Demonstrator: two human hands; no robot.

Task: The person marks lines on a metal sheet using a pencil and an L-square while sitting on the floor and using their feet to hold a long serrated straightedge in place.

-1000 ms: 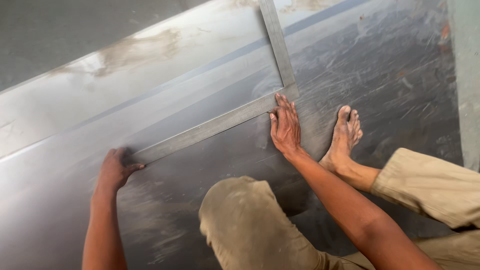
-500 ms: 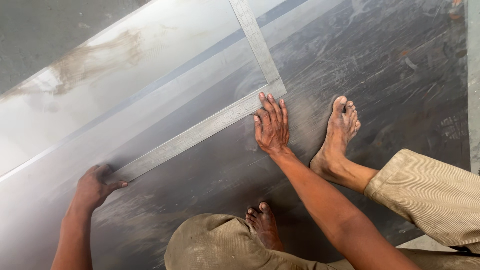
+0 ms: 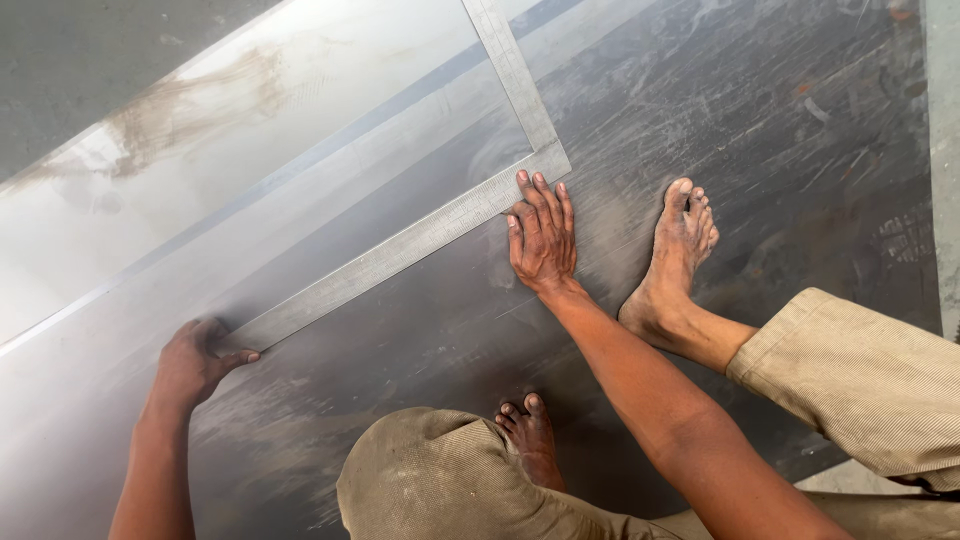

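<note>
Head view: bare hands pin a steel framing square [image 3: 400, 250] to sheet metal [image 3: 760, 120].
Left hand [image 3: 190, 362] clenched on its end; right hand [image 3: 541, 235] flat, grip released.

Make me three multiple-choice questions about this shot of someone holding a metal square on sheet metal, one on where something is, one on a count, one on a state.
1. Where does the right hand rest?
A. By the corner of the grey L-shaped steel square
B. On the knee
C. On the concrete floor

2. How many bare feet show?
A. One
B. Two
C. None

3. How does the left hand meet the square?
A. Lifted clear of it
B. Pressed at the end of its long arm
C. Wrapped round its corner

Answers:
1. A: the flat palm lies on the dark scuffed metal sheet with fingertips at the square's corner.
2. B: one foot stands beside the right hand, another peeks out by the bent knee in tan trousers.
3. B: the fingers and thumb sit at the lower end of the long arm.
</note>
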